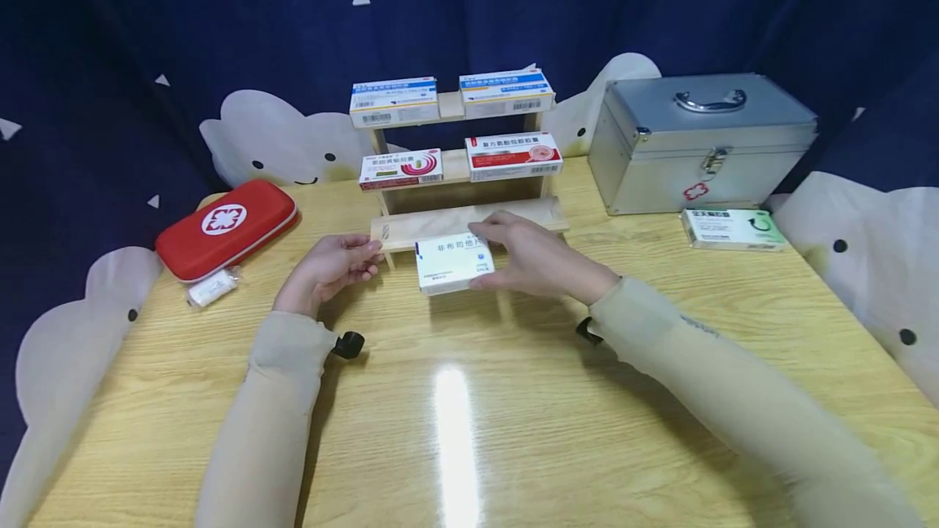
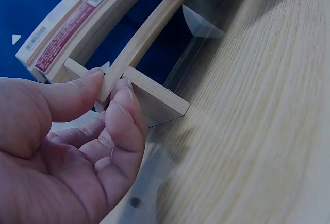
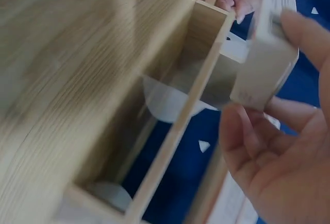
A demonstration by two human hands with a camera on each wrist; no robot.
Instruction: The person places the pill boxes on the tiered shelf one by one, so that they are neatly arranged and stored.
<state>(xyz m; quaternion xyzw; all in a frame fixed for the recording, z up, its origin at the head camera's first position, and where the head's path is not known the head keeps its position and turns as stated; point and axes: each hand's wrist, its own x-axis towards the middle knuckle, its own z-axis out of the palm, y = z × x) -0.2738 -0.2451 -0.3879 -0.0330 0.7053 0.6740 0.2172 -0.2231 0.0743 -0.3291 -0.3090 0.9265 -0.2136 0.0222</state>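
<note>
White box (image 1: pixel 449 264) pinched in right grip (image 1: pixel 538 256).

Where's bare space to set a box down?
Bare: table between left sleeve and right sleeve; table between right sleeve and green-white box; rack's bottom tier left of the right hand. Crowded: upper tiers, two boxes each; around silver case.

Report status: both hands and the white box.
Left hand pinching left end of bottom shelf. Right hand gripping white box near shelf's front edge. Nothing visibly in the way.
</note>
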